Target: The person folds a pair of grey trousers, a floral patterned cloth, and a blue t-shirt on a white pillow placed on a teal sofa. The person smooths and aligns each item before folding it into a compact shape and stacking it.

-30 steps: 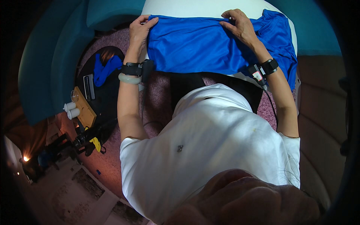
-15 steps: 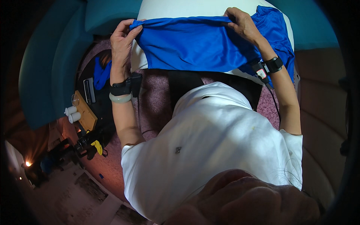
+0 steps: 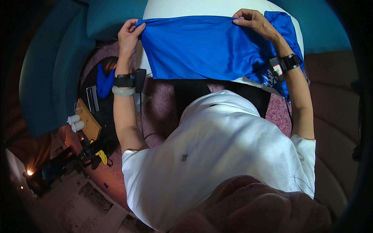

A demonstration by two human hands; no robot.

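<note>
A shiny blue shirt [image 3: 190, 48] is stretched between my two hands over a white rounded surface. My left hand [image 3: 128, 37] pinches its far left corner between thumb and fingers. Farther right, my right hand [image 3: 254, 23] pinches the same far edge. That edge runs nearly straight between them. Below, the cloth hangs down over the near side of the white surface. The rest of the shirt lies bunched and folded under and beyond my right forearm, with a white print showing near the wrist.
The white surface [image 3: 186, 8] stands before my knees, with teal seating [image 3: 54, 73] behind and to the left. A dark low table [image 3: 110, 116] at left holds a wooden tray [image 3: 89, 120], white cups [image 3: 77, 126] and another blue cloth [image 3: 105, 81]. A brown padded seat back [image 3: 328, 93] curves along the right.
The stretched edge has become straighter and the cloth flatter. The lower hem hangs slightly nearer to me. My right hand has shifted a little to the right, and the white print has come into view.
</note>
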